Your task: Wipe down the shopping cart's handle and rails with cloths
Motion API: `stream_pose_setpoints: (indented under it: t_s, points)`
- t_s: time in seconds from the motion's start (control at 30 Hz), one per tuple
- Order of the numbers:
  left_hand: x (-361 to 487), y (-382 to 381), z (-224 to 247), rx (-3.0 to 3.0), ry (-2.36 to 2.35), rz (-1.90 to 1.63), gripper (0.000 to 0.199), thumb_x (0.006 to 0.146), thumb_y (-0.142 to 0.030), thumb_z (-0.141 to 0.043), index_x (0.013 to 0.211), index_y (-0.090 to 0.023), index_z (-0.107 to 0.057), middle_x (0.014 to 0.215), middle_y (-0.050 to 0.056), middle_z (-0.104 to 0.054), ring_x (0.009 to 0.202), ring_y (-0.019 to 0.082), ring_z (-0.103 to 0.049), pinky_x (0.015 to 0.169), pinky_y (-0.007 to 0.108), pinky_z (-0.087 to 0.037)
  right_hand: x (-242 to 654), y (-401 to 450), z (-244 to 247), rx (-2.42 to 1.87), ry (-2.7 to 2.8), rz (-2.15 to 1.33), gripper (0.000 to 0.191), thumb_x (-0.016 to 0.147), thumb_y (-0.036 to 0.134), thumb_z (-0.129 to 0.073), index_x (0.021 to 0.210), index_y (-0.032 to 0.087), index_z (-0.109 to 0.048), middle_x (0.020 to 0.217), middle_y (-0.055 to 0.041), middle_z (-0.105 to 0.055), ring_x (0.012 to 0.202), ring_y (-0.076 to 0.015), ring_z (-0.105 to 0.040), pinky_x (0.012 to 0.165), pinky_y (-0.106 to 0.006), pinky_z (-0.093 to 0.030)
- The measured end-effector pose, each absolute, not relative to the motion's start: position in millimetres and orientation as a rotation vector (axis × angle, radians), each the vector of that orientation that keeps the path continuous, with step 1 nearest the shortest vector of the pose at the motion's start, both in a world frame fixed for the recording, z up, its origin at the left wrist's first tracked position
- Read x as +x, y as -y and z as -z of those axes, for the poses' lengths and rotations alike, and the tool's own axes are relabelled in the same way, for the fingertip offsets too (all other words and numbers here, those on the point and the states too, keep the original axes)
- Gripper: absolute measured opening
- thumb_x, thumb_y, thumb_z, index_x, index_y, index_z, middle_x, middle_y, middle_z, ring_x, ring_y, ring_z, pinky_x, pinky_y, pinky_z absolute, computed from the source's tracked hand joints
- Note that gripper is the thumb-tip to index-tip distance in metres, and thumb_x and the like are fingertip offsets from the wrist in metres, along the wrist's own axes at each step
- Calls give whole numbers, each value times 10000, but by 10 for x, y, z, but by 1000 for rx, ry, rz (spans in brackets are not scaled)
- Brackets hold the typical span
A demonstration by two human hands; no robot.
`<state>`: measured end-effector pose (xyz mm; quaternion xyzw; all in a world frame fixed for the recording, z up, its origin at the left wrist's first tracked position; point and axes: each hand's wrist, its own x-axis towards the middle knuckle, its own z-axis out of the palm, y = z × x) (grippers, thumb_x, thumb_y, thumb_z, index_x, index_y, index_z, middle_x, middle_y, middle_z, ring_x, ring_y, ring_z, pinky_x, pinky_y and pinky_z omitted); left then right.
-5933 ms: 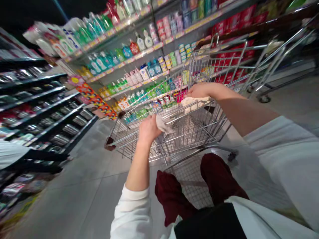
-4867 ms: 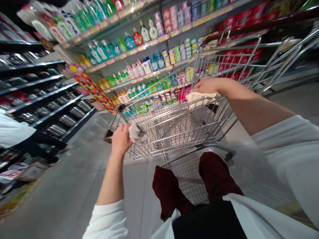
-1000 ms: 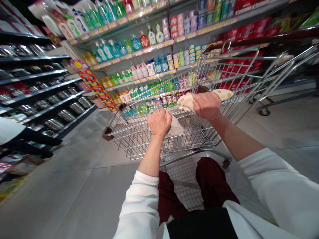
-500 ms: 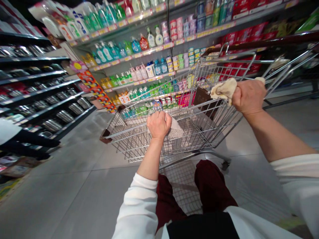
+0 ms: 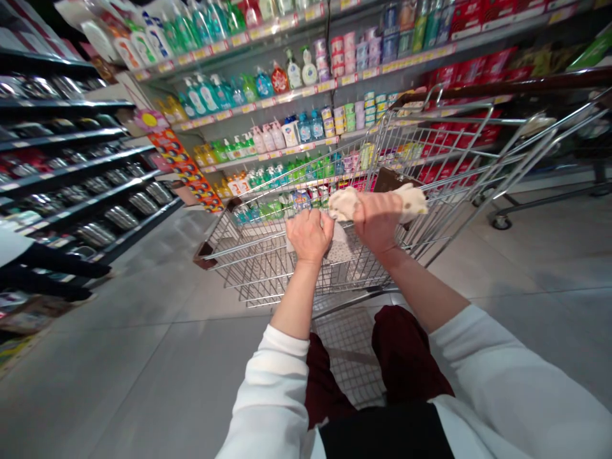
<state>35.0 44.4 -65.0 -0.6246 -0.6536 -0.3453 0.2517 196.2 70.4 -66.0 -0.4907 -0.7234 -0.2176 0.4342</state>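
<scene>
A wire shopping cart (image 5: 258,268) stands in front of me, its top rail running crosswise. My left hand (image 5: 310,236) is closed on the near top rail, with a pale dotted cloth (image 5: 340,245) hanging inside the basket just beside it. Close to its right, my right hand (image 5: 380,222) is wrapped round a cream cloth (image 5: 412,199) at the rail. The cloth's ends stick out on both sides of the fist.
Shelves of pump bottles and tubs (image 5: 282,99) line the far side of the cart. Metalware fills a rack (image 5: 119,182) at the left, near a person's dark-clad legs (image 5: 62,271). Another cart's wheel (image 5: 502,221) shows at the right.
My right hand has moved left along the rail with the cream cloth and is now near my left hand. My left hand stays closed at about the same place.
</scene>
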Motion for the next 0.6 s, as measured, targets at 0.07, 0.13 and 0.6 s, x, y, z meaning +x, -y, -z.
stream_pose_setpoints:
  t_s: [0.07, 0.13, 0.6]
  points:
    - [343, -445, 641, -1714, 1786, 918, 313, 1025, -347, -414, 902, -207, -666, 913, 114, -677, 920, 272, -600, 808, 406, -324, 1704, -641, 681, -1208, 1863, 532, 392, 1026, 321, -337, 1244, 240, -652, 1115, -106, -726, 1010, -282, -556, 960, -459, -308]
    - [320, -445, 634, -1717, 1782, 889, 318, 1032, -332, -399, 925, -201, -668, 922, 116, -683, 917, 271, -602, 806, 406, -323, 1591, -631, 686, -1195, 1867, 539, 398, 1040, 318, -319, 1243, 243, -653, 1092, -99, -729, 1006, -272, -552, 970, -449, -303]
    - [114, -440, 644, -1765, 1648, 799, 362, 1039, -406, -396, 857, -223, -650, 858, 107, -663, 871, 252, -601, 759, 382, -309, 2856, -1144, 473, -1306, 1914, 741, 281, 933, 340, -363, 783, 240, -579, 782, -99, -640, 789, -247, -479, 803, -400, -287]
